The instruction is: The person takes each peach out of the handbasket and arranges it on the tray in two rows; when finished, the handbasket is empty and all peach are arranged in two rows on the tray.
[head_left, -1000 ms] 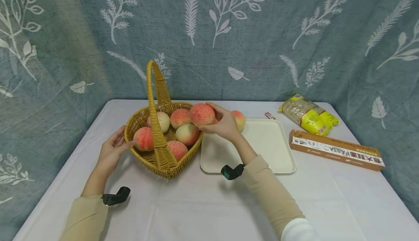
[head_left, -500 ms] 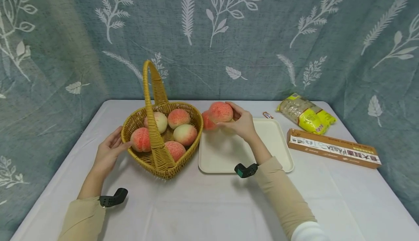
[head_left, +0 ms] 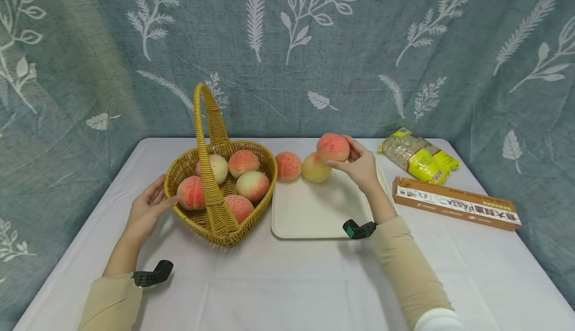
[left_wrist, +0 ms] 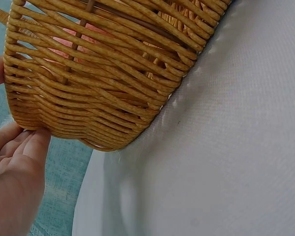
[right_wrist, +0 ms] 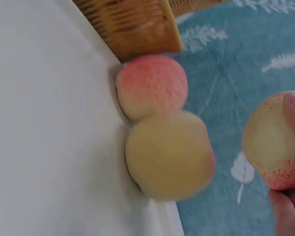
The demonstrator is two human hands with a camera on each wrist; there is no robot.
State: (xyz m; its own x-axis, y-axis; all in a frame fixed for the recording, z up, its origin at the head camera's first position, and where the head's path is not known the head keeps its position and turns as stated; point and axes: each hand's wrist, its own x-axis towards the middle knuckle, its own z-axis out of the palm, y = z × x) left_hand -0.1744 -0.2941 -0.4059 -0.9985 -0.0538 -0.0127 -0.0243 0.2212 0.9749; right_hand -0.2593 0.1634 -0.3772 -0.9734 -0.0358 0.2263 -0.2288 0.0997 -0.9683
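The right hand (head_left: 361,166) is holding a pink peach (head_left: 333,147) up in the air, its thumb and fingers pinching the sides. This peach is looking round, so no long side is showing. It is hanging near the far edge of a white tray (head_left: 310,221), with a yellow peach (head_left: 316,171) sitting lower and to its left, not touching it. A red peach (head_left: 288,166) is resting just beside that one, farther left. The left hand (head_left: 143,213) is gripping the left end of a wicker basket (head_left: 249,220), where five more peaches (head_left: 253,186) are lying.
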